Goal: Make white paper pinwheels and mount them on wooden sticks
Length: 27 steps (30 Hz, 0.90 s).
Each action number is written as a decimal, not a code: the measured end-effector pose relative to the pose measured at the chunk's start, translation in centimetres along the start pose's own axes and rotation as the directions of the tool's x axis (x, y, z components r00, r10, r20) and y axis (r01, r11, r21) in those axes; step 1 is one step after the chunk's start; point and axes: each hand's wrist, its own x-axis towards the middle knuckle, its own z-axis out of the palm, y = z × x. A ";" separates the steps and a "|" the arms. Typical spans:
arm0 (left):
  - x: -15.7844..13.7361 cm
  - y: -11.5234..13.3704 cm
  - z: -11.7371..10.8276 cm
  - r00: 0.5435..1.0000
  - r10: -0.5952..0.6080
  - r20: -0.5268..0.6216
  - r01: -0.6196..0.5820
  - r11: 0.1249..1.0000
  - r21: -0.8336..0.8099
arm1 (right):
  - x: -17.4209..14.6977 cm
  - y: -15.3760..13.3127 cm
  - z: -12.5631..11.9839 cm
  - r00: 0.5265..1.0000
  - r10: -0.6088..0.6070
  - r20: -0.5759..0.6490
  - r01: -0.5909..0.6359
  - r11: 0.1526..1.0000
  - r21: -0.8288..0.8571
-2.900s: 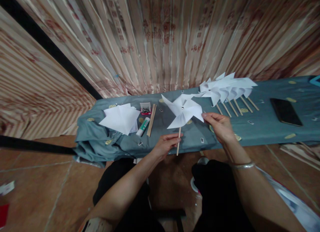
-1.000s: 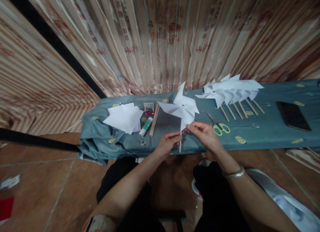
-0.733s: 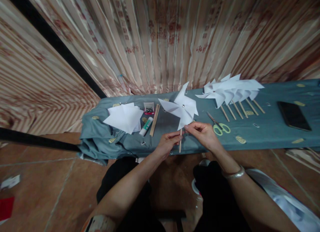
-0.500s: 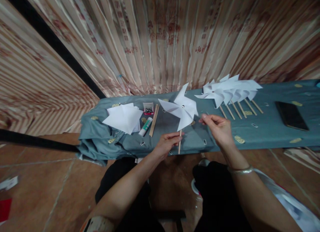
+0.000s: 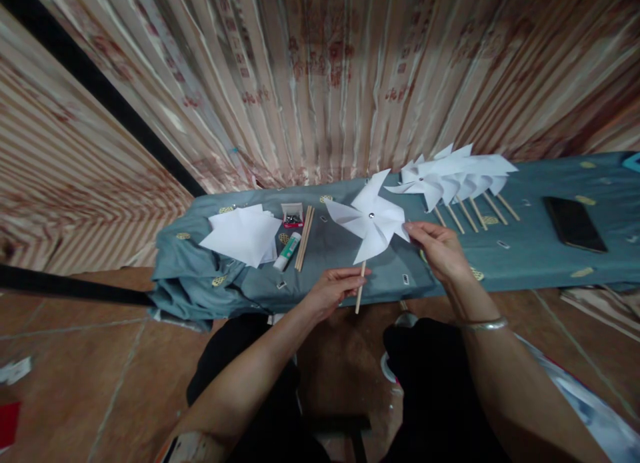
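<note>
Over the cloth-covered bench, a white paper pinwheel point(image 5: 376, 231) with a silver pin at its centre stands on a thin wooden stick. My left hand point(image 5: 336, 290) is closed around that stick below the paper blades. At the pinwheel's right side, my right hand point(image 5: 440, 250) has its thumb and forefinger pinched at the tip of a blade. A row of several finished-looking pinwheels point(image 5: 455, 176) lies overlapping behind my right hand, their sticks pointing toward me.
On the left lie a stack of white paper point(image 5: 243, 235), a small box of pins point(image 5: 293, 215), a glue stick point(image 5: 287, 251) and loose wooden sticks point(image 5: 305, 238). A black phone point(image 5: 575, 223) rests at the right on the grey-green cloth point(image 5: 530, 266). Behind hangs a striped curtain point(image 5: 320, 83).
My right hand has come leftward to the pinwheel and now touches a blade. The blades have turned a little, and the pinwheel has shifted slightly right. My left hand keeps its grip.
</note>
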 end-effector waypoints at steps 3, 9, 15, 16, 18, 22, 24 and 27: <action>0.2 -0.2 -0.1 1.000 0.010 -0.012 -0.010 1.000 0.000 | -0.1 0.0 0.0 1.000 -0.009 -0.007 0.009 1.000 -0.004; 0.8 -0.6 -0.5 0.998 0.055 -0.043 -0.055 0.998 0.008 | -0.6 -0.4 0.2 1.000 -0.007 0.029 0.008 1.000 -0.012; 0.9 -0.5 -0.5 0.993 0.080 -0.086 -0.078 0.997 0.020 | -1.4 -0.9 0.9 0.998 0.031 0.054 -0.031 1.000 0.005; 0.9 -0.5 -0.5 0.992 0.088 -0.092 -0.086 0.996 0.022 | -1.5 -1.0 1.0 0.998 0.041 0.057 -0.042 0.999 0.008; 1.0 -0.6 -0.5 0.989 0.102 -0.103 -0.100 0.995 0.025 | -1.7 -1.1 1.2 0.996 0.057 0.070 -0.058 0.998 0.015; 1.3 -0.8 -0.6 0.986 0.115 -0.117 -0.113 0.993 0.022 | -2.0 -1.1 1.5 0.993 0.043 0.108 -0.043 0.999 0.001; 1.3 -0.8 -0.7 0.985 0.121 -0.124 -0.119 0.993 0.021 | -2.2 -1.1 1.6 0.992 0.043 0.122 -0.043 0.999 -0.003; 1.3 -0.8 -0.7 0.983 0.133 -0.128 -0.130 0.991 0.028 | -2.4 -1.1 1.9 0.988 0.065 0.142 -0.064 0.998 -0.007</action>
